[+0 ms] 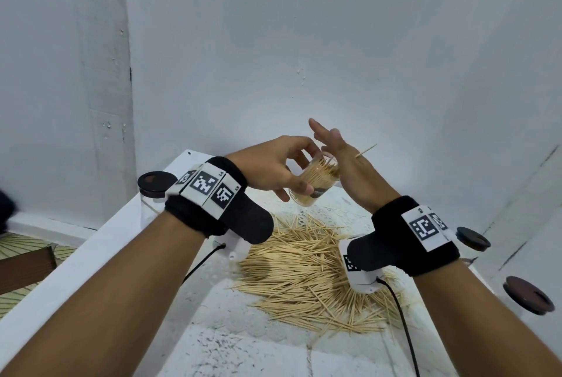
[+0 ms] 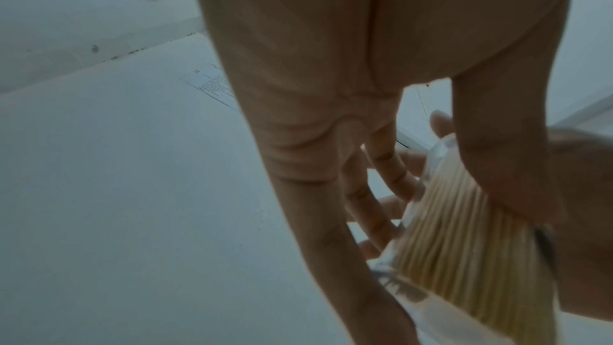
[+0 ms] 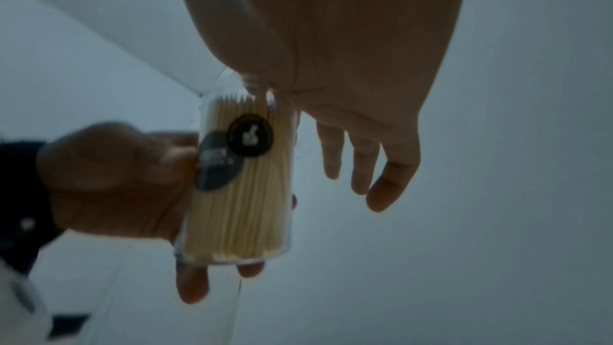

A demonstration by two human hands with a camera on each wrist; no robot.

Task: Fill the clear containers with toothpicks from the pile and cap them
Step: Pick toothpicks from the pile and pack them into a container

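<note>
Fingers (image 1: 299, 186) of the left hand (image 1: 267, 166) are wrapped round a clear container (image 1: 316, 183), thumb on the near side and the rest behind it — a firm hold, well above the surface (image 1: 213, 343). The container is tilted, its open mouth toward the right hand (image 1: 349, 172), and it is packed with toothpicks (image 3: 238, 193) standing side by side; the right wrist view shows two dark round labels (image 3: 248, 135) on its wall. The right hand is released — fingers straight and spread, palm just beside the container's mouth — and whether it touches the rim I cannot tell. One loose toothpick (image 1: 366, 150) sticks out past the back of that hand. Nearest the camera, below both wrists, the pile (image 1: 304, 273) of toothpicks sprawls over the white surface. At the right edge two dark round caps (image 1: 529, 294) lie apart from each other, and on the far left a capped container (image 1: 156, 183) stands at the edge of the surface. Beyond it all, a plain white wall (image 1: 334, 41).
</note>
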